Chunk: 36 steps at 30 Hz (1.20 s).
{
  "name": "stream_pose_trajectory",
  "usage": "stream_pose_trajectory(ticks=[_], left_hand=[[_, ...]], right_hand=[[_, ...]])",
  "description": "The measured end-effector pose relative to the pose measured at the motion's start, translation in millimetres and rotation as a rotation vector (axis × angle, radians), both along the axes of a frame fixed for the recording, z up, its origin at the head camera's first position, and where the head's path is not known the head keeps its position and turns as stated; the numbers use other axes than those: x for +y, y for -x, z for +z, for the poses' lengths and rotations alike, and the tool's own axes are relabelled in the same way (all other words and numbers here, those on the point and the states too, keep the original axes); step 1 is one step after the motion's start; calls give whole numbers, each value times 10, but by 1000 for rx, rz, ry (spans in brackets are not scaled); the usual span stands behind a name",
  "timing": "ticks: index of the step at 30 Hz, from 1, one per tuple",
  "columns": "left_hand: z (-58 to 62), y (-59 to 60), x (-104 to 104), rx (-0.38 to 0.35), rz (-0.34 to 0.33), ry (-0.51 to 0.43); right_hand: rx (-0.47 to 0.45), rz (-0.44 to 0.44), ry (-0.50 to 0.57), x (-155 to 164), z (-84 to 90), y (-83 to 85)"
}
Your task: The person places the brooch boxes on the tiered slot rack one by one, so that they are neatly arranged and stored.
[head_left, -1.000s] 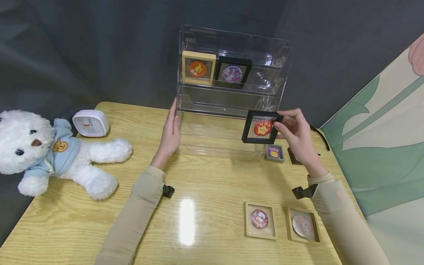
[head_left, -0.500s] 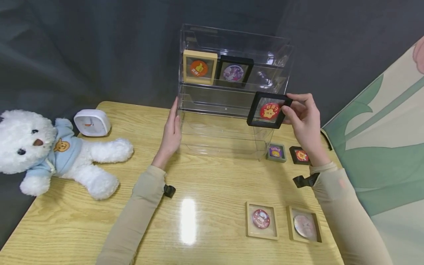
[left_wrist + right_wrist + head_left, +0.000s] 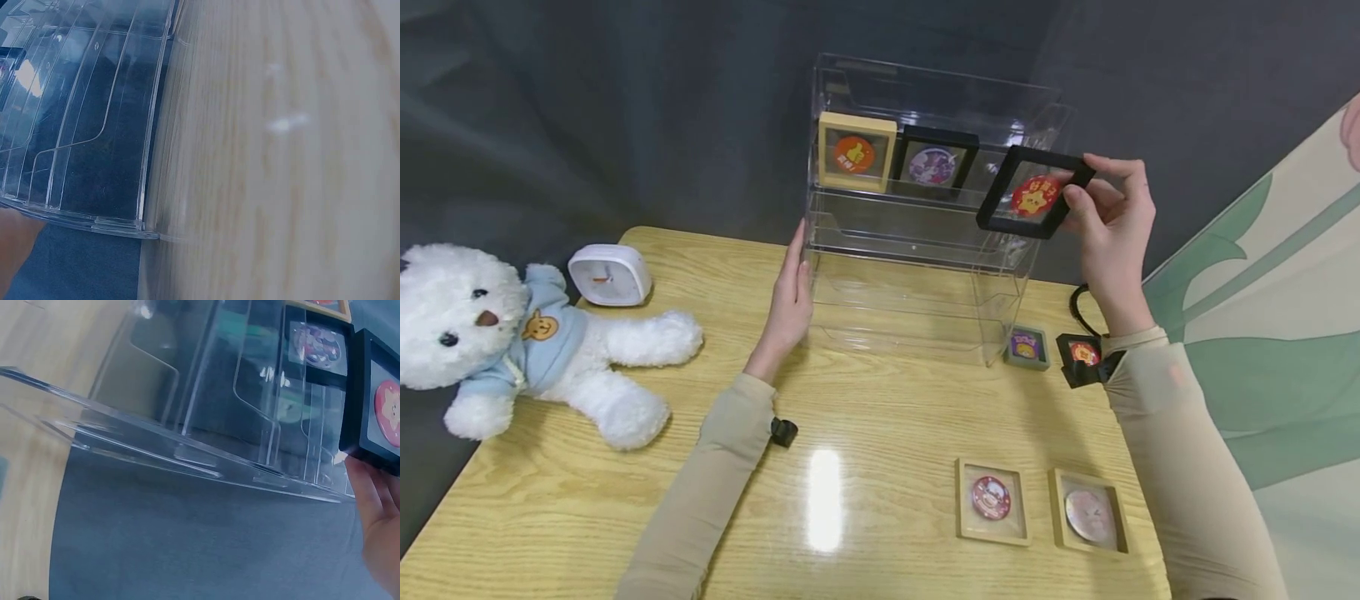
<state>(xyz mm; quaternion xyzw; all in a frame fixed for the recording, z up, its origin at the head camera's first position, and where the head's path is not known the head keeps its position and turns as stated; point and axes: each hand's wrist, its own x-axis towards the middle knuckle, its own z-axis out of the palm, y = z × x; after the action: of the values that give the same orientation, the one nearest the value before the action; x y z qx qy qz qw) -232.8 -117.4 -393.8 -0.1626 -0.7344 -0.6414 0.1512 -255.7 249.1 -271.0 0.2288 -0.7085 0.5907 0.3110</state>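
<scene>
A clear acrylic tiered display rack (image 3: 910,329) stands at the back of the table. My left hand (image 3: 787,304) rests flat along its left side, fingers straight. With thumb and fingers my right hand (image 3: 1116,221) pinches the right edge of a black display frame (image 3: 996,204) that holds a red badge with a yellow star. That frame is held up in front of the upper tier's right end. On this tier stand a light wood-coloured frame (image 3: 857,187) with an orange thumbs-up badge and a black frame (image 3: 936,135) with a purple badge. The right wrist view shows the held frame (image 3: 357,394) close to the purple-badge one.
Right of the rack lie a grey-green frame (image 3: 1027,347) and a small dark frame (image 3: 1081,350), partly covered by the wrist strap. Two wood-coloured frames (image 3: 992,533) (image 3: 1086,546) lie nearer the front. A white teddy bear (image 3: 557,350) and white clock (image 3: 610,275) occupy the left.
My right hand has risen with the black star-badge frame, from before the lower tier up to the upper tier and slightly rightward. The left hand stays at the rack's side.
</scene>
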Motion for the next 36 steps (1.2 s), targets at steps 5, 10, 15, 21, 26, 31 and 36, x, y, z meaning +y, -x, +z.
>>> stream_pose_trajectory(ticks=[5,10,15,21,26,31,36], left_hand=[[14,-7,-6,2,1,11],[17,-3,-1,21,2,14],[15,-1,5,35,3,13],[-155,124,-20,54,15,24],[-351,268,-39,81,34,47],[-354,263,-33,80,30,35],[-366,274,-44,80,23,24]], right_hand=[[-41,27,108,-12,87,109],[-87,-12,152,-38,174,163],[-60,-44,186,-77,283,202],[-23,-76,192,-50,410,337],[5,-124,120,-8,423,489],[-38,-196,50,-67,456,514],[-58,-275,-55,-144,483,515]])
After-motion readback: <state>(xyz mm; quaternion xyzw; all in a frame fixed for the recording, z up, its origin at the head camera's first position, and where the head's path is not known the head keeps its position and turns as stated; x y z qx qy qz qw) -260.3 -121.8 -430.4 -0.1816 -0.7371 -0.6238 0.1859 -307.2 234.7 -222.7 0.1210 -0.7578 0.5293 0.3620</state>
